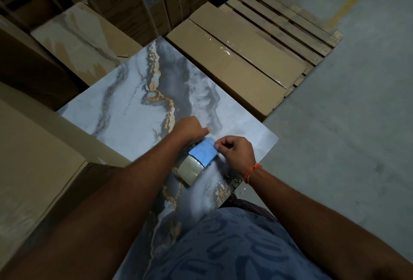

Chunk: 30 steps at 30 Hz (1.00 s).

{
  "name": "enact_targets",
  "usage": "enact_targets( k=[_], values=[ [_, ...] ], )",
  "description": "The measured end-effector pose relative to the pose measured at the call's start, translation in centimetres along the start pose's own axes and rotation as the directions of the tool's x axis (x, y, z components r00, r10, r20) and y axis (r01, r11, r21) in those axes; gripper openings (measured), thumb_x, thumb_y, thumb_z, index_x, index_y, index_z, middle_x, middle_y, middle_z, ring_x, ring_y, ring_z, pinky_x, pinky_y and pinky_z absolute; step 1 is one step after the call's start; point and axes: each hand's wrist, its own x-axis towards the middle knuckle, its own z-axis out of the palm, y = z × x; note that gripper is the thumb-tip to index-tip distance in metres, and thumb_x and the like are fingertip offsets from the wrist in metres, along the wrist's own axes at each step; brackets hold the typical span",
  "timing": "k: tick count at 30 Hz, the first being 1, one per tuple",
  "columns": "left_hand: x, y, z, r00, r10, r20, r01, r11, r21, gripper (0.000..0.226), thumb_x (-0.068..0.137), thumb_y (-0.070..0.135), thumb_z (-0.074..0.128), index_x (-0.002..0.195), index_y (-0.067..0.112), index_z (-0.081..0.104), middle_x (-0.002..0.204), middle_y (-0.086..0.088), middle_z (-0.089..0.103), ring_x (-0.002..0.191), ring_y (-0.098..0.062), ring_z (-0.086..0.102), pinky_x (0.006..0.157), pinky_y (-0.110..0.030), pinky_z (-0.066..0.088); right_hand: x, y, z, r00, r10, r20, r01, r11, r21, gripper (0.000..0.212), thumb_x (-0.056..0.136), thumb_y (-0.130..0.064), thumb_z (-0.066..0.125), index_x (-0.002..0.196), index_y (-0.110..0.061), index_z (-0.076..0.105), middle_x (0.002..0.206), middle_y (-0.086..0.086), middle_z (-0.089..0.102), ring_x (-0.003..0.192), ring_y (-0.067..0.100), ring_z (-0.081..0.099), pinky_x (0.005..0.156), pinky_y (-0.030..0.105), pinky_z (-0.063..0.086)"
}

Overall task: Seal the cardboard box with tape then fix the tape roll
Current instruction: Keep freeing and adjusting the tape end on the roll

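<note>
Pinching the free end of a blue strip [203, 153] between thumb and fingertips, our right hand [237, 150] sits just right of centre in the frame. Our left hand [190, 129] is closed over the far side of the tape roll [192, 169], which stands on edge on a marbled tile [134, 110] at lower centre. 1 orange thread [251, 172] circles the right wrist. In the upper middle of the frame lies a cardboard box [234, 65], shiny clear tape along its seam, beside a wooden pallet [283, 22].
</note>
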Motion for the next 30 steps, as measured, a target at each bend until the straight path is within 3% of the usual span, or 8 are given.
enact_targets(
  k=[4,9,13,17,22,25,28,30],
  values=[
    [-0.5,-0.1,0.9,0.962,-0.231,0.148,0.266,0.92,-0.288,0.091,0.059,0.061,0.078,0.127,0.004,0.061,0.118,-0.018,0.07,0.099,-0.035,0.071,0.088,-0.046,0.061,0.0,-0.1,0.0,1.0,-0.016,0.015,0.016,1.0,-0.012,0.006,0.086,-0.019,0.076,0.088,-0.015,0.081,0.083,-0.002,0.077,0.079,0.011,0.07,0.074,0.019,0.052],
    [-1.3,1.1,0.9,0.905,-0.303,0.299,0.387,0.879,-0.279,0.045,0.088,0.029,0.072,0.12,0.0,0.058,0.105,-0.02,0.068,0.081,-0.029,0.068,0.069,-0.036,0.056,-0.1,-0.3,-0.2,0.999,-0.034,0.031,0.035,0.999,-0.022,0.007,0.086,-0.017,0.075,0.089,-0.014,0.08,0.083,-0.001,0.076,0.081,0.012,0.071,0.078,0.022,0.055],
    [-1.8,1.3,0.5,0.959,-0.216,0.186,0.241,0.963,-0.123,0.048,0.085,0.028,0.071,0.122,0.001,0.059,0.114,-0.019,0.067,0.098,-0.032,0.068,0.082,-0.04,0.059,-0.3,-0.5,-0.4,0.997,-0.049,0.056,0.053,0.997,-0.061,0.01,0.088,-0.019,0.073,0.094,-0.014,0.08,0.09,0.0,0.077,0.082,0.01,0.069,0.074,0.015,0.05],
    [-4.1,1.7,0.0,0.99,-0.045,0.131,0.042,0.999,0.031,0.062,0.085,0.04,0.072,0.14,0.022,0.052,0.137,-0.014,0.059,0.116,-0.031,0.062,0.09,-0.035,0.054,-0.5,-0.6,-0.9,0.992,-0.073,0.104,0.091,0.981,-0.172,0.022,0.09,-0.006,0.064,0.101,-0.017,0.08,0.103,-0.001,0.07,0.09,0.011,0.064,0.07,0.0,0.038],
    [-7.8,1.8,2.1,0.995,0.081,0.062,-0.101,0.883,0.459,0.094,0.068,0.07,0.074,0.147,0.031,0.04,0.143,-0.011,0.052,0.125,-0.033,0.056,0.096,-0.042,0.052,-1.1,-0.3,-1.3,0.988,-0.098,0.115,0.117,0.978,-0.172,0.037,0.084,0.006,0.056,0.109,-0.012,0.078,0.115,0.006,0.069,0.101,0.016,0.064,0.075,-0.007,0.036],
    [-8.4,2.3,3.7,0.998,0.058,-0.013,-0.042,0.856,0.515,0.084,0.071,0.063,0.076,0.14,0.031,0.042,0.136,-0.015,0.049,0.116,-0.035,0.06,0.092,-0.043,0.053,-1.3,-0.2,-1.4,0.985,-0.128,0.115,0.144,0.978,-0.151,0.037,0.084,0.006,0.056,0.107,-0.012,0.078,0.114,0.006,0.072,0.104,0.016,0.065,0.082,-0.004,0.037],
    [-8.3,2.9,4.4,0.994,0.073,-0.078,-0.02,0.848,0.53,0.061,0.082,0.046,0.075,0.133,0.029,0.047,0.129,-0.015,0.051,0.11,-0.035,0.062,0.089,-0.042,0.053,-1.2,-0.1,-1.9,0.981,-0.144,0.131,0.158,0.982,-0.103,0.037,0.082,0.009,0.056,0.104,-0.01,0.079,0.112,0.008,0.074,0.104,0.019,0.067,0.096,0.017,0.049],
    [-8.2,3.0,4.6,0.989,0.079,-0.126,-0.002,0.855,0.519,0.045,0.085,0.036,0.071,0.125,0.028,0.052,0.122,-0.015,0.054,0.104,-0.034,0.064,0.084,-0.041,0.053,-1.0,-0.1,-2.3,0.977,-0.14,0.161,0.157,0.983,-0.096,0.038,0.083,0.01,0.054,0.103,-0.01,0.079,0.112,0.008,0.074,0.104,0.019,0.067,0.098,0.02,0.048]
  ],
)
